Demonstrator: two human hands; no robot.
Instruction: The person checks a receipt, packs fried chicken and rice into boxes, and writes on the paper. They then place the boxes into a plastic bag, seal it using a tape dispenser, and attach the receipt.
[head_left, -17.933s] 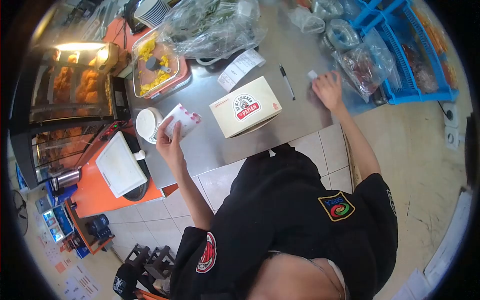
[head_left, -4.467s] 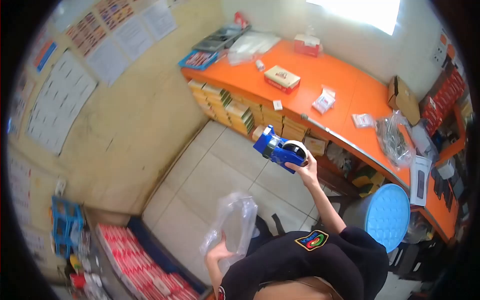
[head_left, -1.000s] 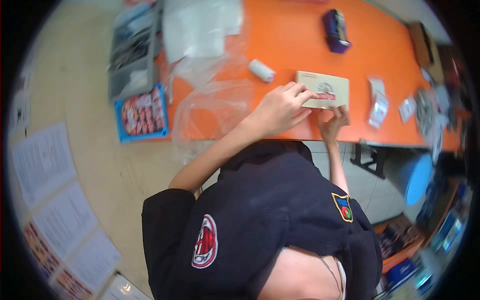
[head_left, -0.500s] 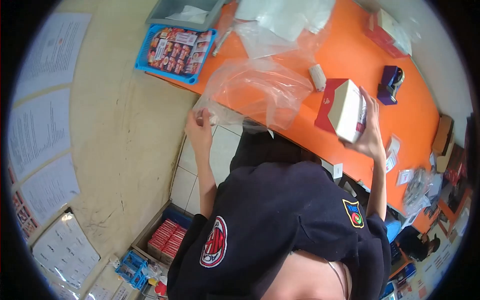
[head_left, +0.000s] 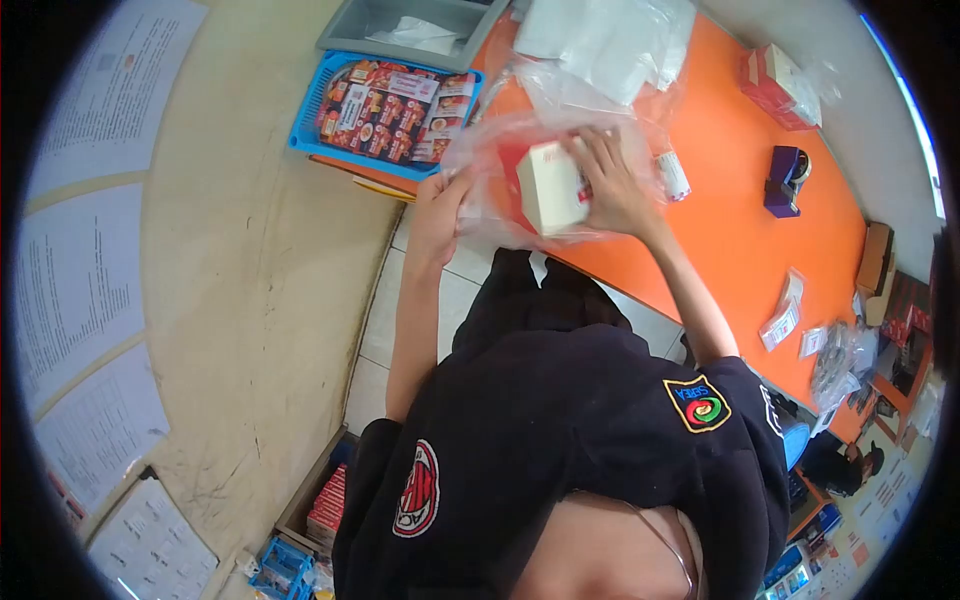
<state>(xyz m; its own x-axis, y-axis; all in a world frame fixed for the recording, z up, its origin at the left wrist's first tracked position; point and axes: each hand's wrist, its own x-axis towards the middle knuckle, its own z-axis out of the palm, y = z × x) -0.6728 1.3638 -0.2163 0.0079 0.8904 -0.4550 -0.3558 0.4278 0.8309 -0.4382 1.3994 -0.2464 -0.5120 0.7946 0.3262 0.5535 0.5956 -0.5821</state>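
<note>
My right hand [head_left: 615, 185] grips a red and white cardboard box [head_left: 551, 190] by its right side. The box is tilted and sits in the mouth of a clear plastic bag [head_left: 490, 150]; how deep it goes is hard to tell. My left hand [head_left: 443, 210] is closed on the bag's left edge. Right of the bag lies a small white roll-like item [head_left: 672, 176] with print on it.
A blue basket [head_left: 310, 110] of printed packets stands left on the orange table [head_left: 740, 260], beside a grey tray [head_left: 345, 30]. Plastic sheets [head_left: 600, 45], another red box [head_left: 775, 85] and a tape dispenser [head_left: 786, 180] lie farther back. A person [head_left: 840, 465] is at far right.
My right hand has carried the box leftward from beside the bag to the bag's mouth. My left hand has moved slightly right and up, still holding the bag.
</note>
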